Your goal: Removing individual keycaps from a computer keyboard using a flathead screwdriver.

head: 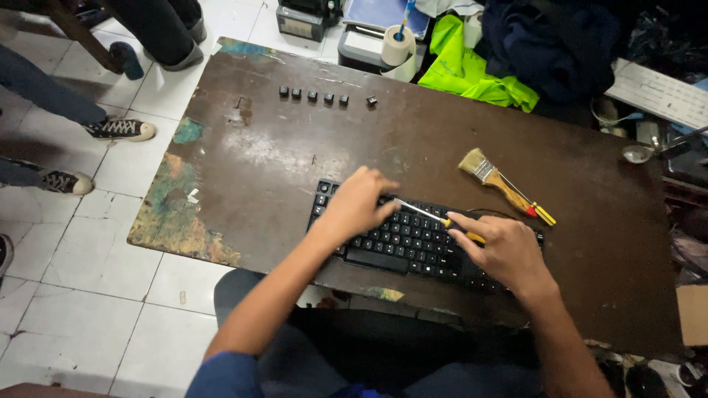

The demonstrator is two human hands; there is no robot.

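Black keyboard [413, 239] at table's [295, 147] 6 o'clock edge, left hand [356, 203] pressed closed over its top-left keys, right hand [501, 250] pinching a thin yellow-handled screwdriver [431, 215] at 3 o'clock; likely light, rigid plastic, keycaps fragile, steady by the frame.
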